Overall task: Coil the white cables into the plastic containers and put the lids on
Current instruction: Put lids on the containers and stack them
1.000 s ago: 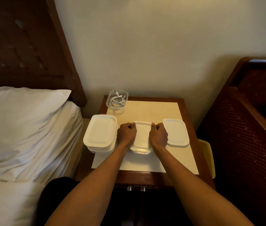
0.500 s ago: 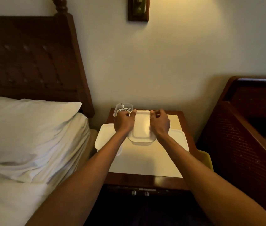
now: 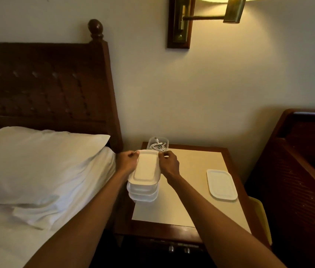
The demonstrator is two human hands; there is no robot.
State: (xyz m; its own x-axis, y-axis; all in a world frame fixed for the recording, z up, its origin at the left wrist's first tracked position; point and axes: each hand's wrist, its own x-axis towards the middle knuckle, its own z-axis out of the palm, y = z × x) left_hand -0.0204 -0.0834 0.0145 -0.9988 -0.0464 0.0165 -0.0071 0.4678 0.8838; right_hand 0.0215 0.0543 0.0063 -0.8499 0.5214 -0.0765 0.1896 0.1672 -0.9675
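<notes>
Head view: the left hand [image 3: 127, 161] and right hand [image 3: 169, 164] pinch the lidded container [image 3: 145, 169] by its long rims, fingers curled. It is probably light, thin plastic that flexes. Beneath the grip sits a stack of closed containers [image 3: 143, 194]. Just beyond it is an open container [image 3: 167, 141] holding a coiled white cable [image 3: 157, 146]. Well to the right, a loose lid [image 3: 221, 184] lies on the nightstand [image 3: 191, 206].

My nightstand [image 3: 191, 171] has a dark wood rim and a pale inset top. Directly under the box [image 3: 145, 167] that my fingers [image 3: 162, 154] pinch, a stack [image 3: 143, 197] of lidded boxes stands at its left edge. Just beyond my fingertips sits an open box [image 3: 168, 142] holding a cable [image 3: 157, 147]. Well right of my right fingers lies a loose lid [image 3: 221, 184].
</notes>
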